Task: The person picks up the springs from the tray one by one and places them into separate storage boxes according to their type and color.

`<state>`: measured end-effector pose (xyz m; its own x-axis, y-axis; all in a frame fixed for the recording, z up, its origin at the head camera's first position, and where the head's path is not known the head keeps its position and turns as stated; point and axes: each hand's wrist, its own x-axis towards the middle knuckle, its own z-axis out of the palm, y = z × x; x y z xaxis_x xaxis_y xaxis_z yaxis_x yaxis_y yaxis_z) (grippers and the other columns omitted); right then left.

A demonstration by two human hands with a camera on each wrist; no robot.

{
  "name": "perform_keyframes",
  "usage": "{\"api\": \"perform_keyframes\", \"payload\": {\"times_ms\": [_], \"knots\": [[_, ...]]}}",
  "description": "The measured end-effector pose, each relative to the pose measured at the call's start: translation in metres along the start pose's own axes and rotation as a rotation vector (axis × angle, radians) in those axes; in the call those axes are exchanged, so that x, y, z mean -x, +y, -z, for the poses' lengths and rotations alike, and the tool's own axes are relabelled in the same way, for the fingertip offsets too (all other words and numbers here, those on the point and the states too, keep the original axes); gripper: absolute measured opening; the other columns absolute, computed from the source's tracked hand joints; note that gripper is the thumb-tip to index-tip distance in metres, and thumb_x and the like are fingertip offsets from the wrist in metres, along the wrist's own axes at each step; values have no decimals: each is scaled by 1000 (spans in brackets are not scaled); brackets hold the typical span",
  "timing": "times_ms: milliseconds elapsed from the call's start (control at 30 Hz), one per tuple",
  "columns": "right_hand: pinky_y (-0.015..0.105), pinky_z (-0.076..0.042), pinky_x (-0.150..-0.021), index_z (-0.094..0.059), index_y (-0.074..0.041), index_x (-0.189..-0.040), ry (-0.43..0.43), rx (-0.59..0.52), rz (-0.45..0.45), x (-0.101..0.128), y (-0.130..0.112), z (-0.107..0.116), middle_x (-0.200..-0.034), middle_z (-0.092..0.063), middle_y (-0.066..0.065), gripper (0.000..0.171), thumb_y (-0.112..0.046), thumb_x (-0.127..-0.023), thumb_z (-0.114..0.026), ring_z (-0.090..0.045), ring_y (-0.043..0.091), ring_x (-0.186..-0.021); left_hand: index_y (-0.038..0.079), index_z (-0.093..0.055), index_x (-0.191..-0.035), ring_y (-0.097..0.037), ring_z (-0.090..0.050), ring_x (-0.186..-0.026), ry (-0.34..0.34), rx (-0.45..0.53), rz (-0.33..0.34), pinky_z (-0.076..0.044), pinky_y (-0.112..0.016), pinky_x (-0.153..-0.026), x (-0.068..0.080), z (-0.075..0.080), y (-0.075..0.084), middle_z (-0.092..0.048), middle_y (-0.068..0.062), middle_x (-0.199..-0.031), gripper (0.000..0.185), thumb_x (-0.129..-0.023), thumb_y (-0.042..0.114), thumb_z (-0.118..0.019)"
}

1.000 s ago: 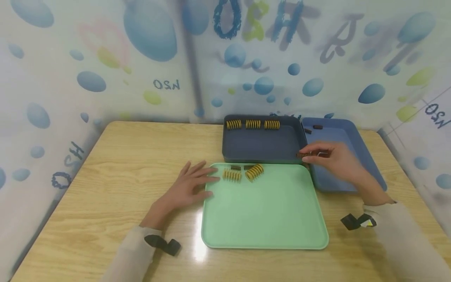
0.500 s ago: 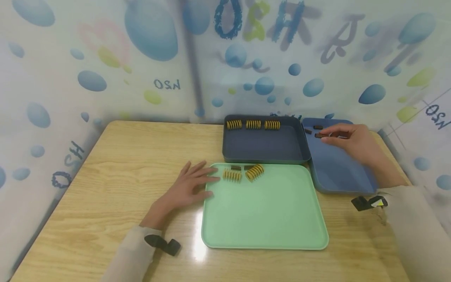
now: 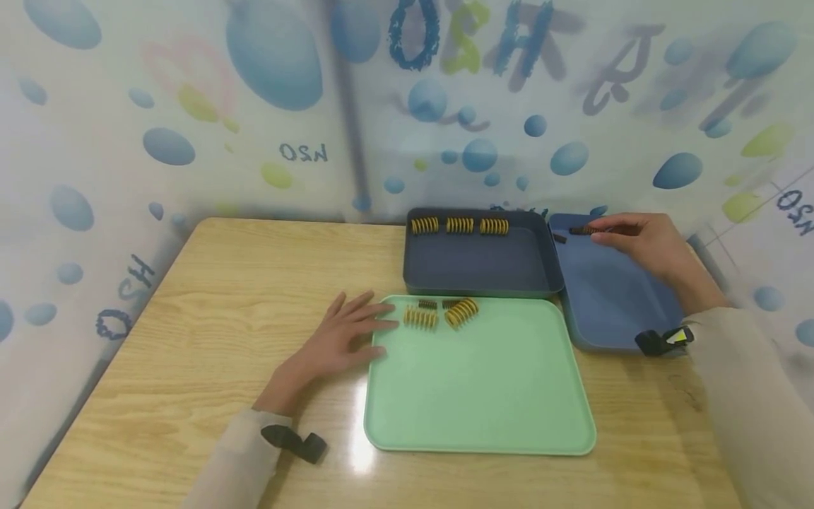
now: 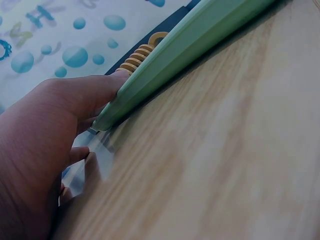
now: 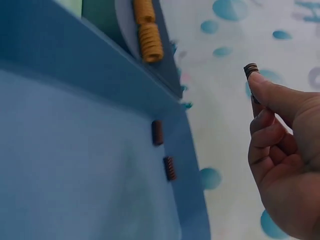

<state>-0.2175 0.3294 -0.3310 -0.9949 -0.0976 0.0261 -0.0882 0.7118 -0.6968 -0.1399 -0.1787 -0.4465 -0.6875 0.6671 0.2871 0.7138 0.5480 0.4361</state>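
My right hand [image 3: 655,246] pinches a small dark spring [image 5: 251,69] between thumb and fingers, above the back of the blue tray [image 3: 626,297]. Two more small dark springs lie in that tray, one [image 5: 157,132] nearer the corner and one [image 5: 170,168] beside it. My left hand [image 3: 333,339] rests at the left edge of the green tray [image 3: 496,382], fingers spread, the thumb touching its rim in the left wrist view. Near its fingertips, on the green tray, lie two yellow springs, one straight [image 3: 420,317] and one slanted [image 3: 461,313], with two small dark springs [image 3: 427,304] behind.
A dark grey-blue tray [image 3: 477,265] stands behind the green one, holding three yellow springs [image 3: 459,225] in a row along its back wall. The blue tray adjoins it on the right. A printed curtain [image 3: 254,177] closes off the wooden table [image 3: 254,268] behind.
My right hand has carried the pinched dark spring from beside the dark tray's right front corner back and right, over the rear of the blue tray. The left hand has stayed put.
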Motion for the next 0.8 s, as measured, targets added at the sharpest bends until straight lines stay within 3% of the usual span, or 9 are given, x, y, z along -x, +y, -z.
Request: {"api": "perform_keyframes", "payload": {"times_ms": [367, 667, 800], "knots": [[21, -43, -78, -65, -13, -125, -17, 11, -42, -24, 27, -5, -120, -59, 0, 51, -46, -86, -67, -51, 8, -102, 24, -59, -132, -37, -23, -140, 0, -5, 5, -3, -64, -108, 0, 0, 1, -45, 0, -145, 44, -92, 43, -58], [18, -43, -74, -66, -5, -120, 45, 75, -71, -40, 46, -18, -119, -60, 13, 49, -42, -88, -67, -53, 17, -100, 22, -59, -132, -38, -23, -140, 8, 3, 0, -4, -65, -108, 1, 0, 1, -45, -1, -145, 44, -92, 40, -60], [27, -44, -80, -66, -4, -119, 41, 81, -92, -44, 54, -24, -119, -62, 15, 48, -41, -88, -67, -53, 22, -103, 22, -60, -131, -38, -24, -139, 11, 7, -5, -4, -66, -108, 1, 1, 2, -46, -2, -145, 43, -92, 40, -60]]}}
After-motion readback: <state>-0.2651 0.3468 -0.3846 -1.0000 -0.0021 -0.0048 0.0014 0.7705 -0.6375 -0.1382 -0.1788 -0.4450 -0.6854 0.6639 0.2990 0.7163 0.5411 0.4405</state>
